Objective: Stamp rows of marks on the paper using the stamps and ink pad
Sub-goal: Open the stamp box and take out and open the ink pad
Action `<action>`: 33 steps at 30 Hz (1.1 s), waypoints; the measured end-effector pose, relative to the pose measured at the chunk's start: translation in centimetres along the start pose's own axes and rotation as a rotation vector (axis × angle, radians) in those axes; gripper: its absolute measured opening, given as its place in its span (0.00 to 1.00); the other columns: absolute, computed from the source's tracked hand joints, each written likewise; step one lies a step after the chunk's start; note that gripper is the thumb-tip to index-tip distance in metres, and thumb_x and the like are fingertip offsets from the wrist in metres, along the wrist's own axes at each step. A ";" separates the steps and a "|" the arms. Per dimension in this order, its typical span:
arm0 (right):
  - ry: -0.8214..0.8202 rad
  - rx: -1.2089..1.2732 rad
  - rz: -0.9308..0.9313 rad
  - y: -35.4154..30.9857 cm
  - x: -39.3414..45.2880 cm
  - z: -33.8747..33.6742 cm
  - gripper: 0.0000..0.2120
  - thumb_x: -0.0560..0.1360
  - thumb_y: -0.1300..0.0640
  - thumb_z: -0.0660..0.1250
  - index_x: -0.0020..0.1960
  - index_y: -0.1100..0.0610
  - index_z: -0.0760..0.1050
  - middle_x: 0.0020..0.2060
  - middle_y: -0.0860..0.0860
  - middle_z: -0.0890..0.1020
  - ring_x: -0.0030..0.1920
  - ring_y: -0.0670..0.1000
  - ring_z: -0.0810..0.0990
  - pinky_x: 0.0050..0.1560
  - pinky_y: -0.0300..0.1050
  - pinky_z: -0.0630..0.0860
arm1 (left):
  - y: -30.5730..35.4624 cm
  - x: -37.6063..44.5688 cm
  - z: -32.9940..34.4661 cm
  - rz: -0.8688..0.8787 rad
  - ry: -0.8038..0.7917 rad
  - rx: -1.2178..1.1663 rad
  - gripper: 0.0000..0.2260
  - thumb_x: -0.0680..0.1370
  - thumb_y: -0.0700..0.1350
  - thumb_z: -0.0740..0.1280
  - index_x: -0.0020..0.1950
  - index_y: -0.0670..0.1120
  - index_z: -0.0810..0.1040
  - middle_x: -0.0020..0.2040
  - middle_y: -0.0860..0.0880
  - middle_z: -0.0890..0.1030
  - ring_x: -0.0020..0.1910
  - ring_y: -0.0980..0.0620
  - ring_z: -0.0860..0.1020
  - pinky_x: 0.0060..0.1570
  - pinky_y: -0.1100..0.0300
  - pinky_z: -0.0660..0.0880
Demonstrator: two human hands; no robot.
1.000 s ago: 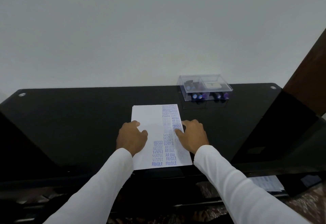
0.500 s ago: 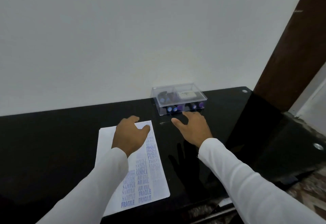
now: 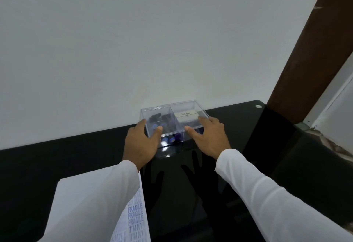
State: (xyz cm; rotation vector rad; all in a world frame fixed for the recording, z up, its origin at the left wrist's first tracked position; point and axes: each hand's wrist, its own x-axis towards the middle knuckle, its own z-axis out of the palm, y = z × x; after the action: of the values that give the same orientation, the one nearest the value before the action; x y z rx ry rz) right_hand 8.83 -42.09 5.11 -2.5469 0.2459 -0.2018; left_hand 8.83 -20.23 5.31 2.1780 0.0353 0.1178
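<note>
Clear plastic lidded box of stamps | your left hand, right hand | fingers grip its near corners | black glass worktop.

Glossy black glass table is mirroring the sleeves; the clear plastic box is glinting (smooth walls), beside matt white paper
</note>
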 end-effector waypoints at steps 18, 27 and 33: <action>0.014 -0.026 0.021 1.2 5.8 2.1 0.24 0.79 0.40 0.61 0.69 0.52 0.72 0.67 0.59 0.66 0.67 0.61 0.66 0.64 0.55 0.71 | -1.1 3.6 3.0 -0.022 -0.015 0.003 0.26 0.84 0.51 0.63 0.79 0.45 0.63 0.75 0.45 0.70 0.74 0.44 0.68 0.68 0.59 0.64; 0.016 -0.049 0.059 1.7 2.9 1.1 0.24 0.78 0.42 0.65 0.70 0.52 0.71 0.66 0.59 0.67 0.67 0.61 0.66 0.63 0.55 0.72 | -1.6 0.9 2.9 -0.071 -0.048 0.030 0.24 0.83 0.51 0.64 0.78 0.46 0.66 0.73 0.44 0.74 0.69 0.42 0.73 0.69 0.47 0.72; -0.006 -0.094 0.096 2.6 -1.4 -0.4 0.25 0.77 0.41 0.63 0.72 0.46 0.68 0.65 0.61 0.70 0.66 0.63 0.66 0.63 0.56 0.69 | -0.6 -4.2 2.3 -0.101 -0.053 0.005 0.25 0.82 0.49 0.66 0.78 0.46 0.66 0.72 0.45 0.75 0.67 0.43 0.75 0.67 0.51 0.72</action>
State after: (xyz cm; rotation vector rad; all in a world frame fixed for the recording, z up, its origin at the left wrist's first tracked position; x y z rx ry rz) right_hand 7.08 -44.12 3.86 -2.6203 0.3827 -0.1490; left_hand 4.86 -22.06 3.16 2.1792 0.1158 0.0024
